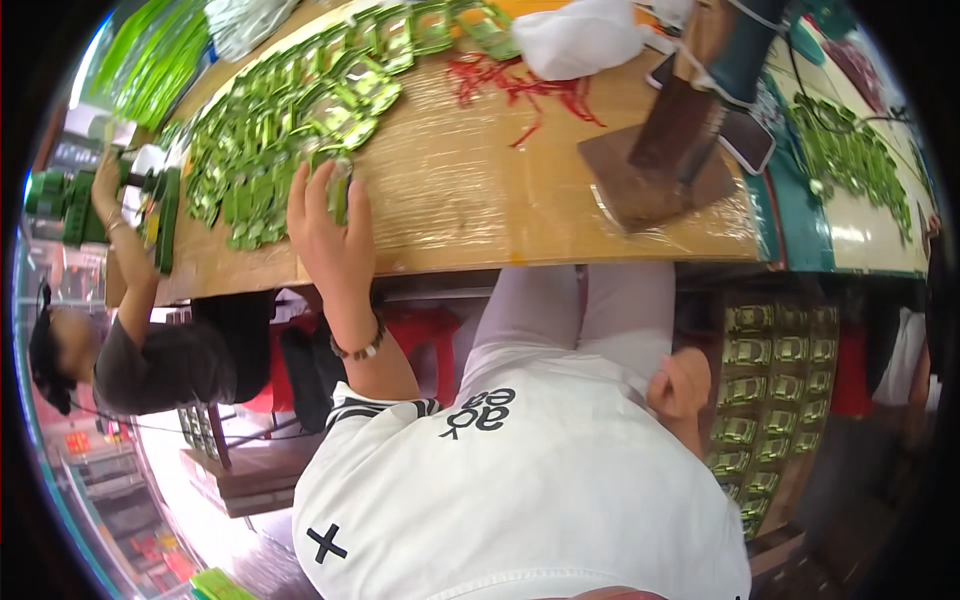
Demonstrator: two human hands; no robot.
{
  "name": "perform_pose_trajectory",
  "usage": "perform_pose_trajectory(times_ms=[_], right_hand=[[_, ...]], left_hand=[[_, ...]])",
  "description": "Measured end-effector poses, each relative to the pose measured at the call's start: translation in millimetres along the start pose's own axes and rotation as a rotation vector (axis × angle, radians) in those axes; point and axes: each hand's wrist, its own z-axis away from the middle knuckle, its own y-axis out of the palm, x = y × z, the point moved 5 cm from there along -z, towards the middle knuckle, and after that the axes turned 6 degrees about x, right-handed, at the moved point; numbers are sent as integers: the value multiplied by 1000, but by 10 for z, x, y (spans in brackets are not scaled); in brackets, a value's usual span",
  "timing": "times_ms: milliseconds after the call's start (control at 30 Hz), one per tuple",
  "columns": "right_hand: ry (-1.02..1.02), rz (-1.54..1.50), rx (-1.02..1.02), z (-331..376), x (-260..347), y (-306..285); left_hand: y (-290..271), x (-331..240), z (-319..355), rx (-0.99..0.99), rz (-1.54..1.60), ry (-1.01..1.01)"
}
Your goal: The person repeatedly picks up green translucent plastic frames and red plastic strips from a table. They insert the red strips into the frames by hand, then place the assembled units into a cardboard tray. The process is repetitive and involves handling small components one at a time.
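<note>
At the near edge of a spread of green, shiny flat pieces point(262, 185), my left hand point(335, 235) reaches over the table. Its fingers and thumb are around one green piece point(341, 195), which is partly hidden by them. Down by my right thigh, off the table, my right hand point(682, 384) is curled closed. Its fingers hide whatever may be in it, and no held thing can be made out.
Red strings point(520, 85) and a white cloth-like bundle point(580, 40) lie at the back. A dark metal stand point(655, 175) sits right, beside a phone point(747, 140). Trays of green pieces point(770, 390) stand below right. Another person point(170, 350) works left at a green machine point(75, 205).
</note>
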Motion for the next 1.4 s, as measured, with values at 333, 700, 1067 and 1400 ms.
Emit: perform_pose_trajectory(times_ms=[333, 700, 1067, 1400], right_hand=[[-84, 374, 465, -2227, 63, 1480], [-178, 299, 609, -2071, 244, 1295], [-18, -4, 498, -1849, 98, 1005], [-129, -208, 49, -1808, 199, 536]], left_hand=[[53, 200, 88, 155, -254, 43], [3, -102, 342, 63, 336, 38], [191, -559, 457, 168, 946, -5], [287, -805, 614, 482, 1369, -47]])
